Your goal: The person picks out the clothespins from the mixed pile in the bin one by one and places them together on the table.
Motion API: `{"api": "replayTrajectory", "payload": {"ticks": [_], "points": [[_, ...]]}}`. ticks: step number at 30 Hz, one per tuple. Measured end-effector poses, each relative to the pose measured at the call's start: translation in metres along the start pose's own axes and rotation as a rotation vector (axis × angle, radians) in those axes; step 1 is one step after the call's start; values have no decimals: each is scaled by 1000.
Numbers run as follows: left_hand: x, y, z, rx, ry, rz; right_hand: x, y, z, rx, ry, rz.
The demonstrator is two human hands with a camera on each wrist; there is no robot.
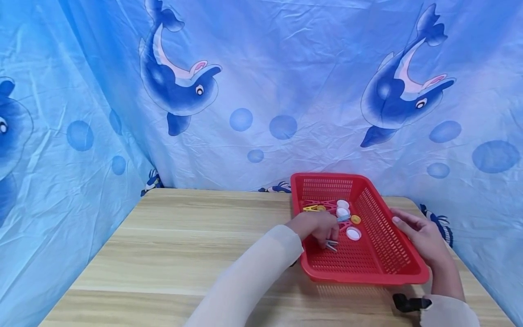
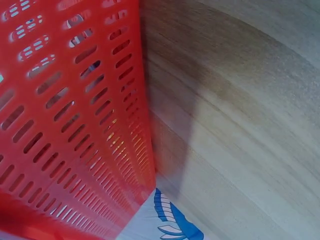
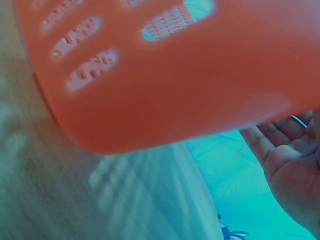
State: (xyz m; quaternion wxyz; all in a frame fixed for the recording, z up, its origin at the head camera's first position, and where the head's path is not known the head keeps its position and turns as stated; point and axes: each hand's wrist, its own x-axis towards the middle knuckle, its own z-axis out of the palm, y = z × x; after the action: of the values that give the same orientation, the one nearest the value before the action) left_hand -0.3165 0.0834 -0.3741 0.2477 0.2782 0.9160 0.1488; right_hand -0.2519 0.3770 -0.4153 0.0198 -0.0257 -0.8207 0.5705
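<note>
Left hand (image 1: 321,225) seems to pinch the small grey forked plastic clip (image 1: 332,245), fingertips hidden, inside the red perforated plastic basket (image 1: 367,278). Right hand (image 1: 425,238) grips basket's right rim. Likely step: securing clip. Next move calls for firm pinch, steady basket.

So the left hand (image 1: 323,227) is blocking its own fingertips, plus one end of the grey clip (image 1: 332,245), and its wrist and sleeve (image 1: 257,268) cover some of the basket's (image 1: 367,278) left rim. Pink clips (image 1: 316,203) overlap too much to count. Left wrist cam: basket cropped, contents just flecks through the slots. Right wrist cam: basket's blurry and cropped too, and the right hand (image 1: 425,238) is cut off by the edge, fingertips tucked out of sight. Leftmost dolphin (image 1: 12,127) is chopped off, and that sleeve runs off the bottom.
</note>
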Motion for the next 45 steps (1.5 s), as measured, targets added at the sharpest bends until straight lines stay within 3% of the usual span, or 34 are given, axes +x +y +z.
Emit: {"api": "replayTrajectory", "payload": {"ticks": [14,22,32,36,45], "points": [[4,-2,4,-3,8,-9,2,2,-1,6,-3,-5],[1,1,-2,45,59,65,0,1,-1,5,0,-13],[-5,-3,-27,35,136,227,0,1,0,-1,3,-24],[-10,-8,-39,75,169,277,0,1,0,-5,6,-23],[-32,-24,-64,183,240,317,-1,2,0,15,-2,-10]]}}
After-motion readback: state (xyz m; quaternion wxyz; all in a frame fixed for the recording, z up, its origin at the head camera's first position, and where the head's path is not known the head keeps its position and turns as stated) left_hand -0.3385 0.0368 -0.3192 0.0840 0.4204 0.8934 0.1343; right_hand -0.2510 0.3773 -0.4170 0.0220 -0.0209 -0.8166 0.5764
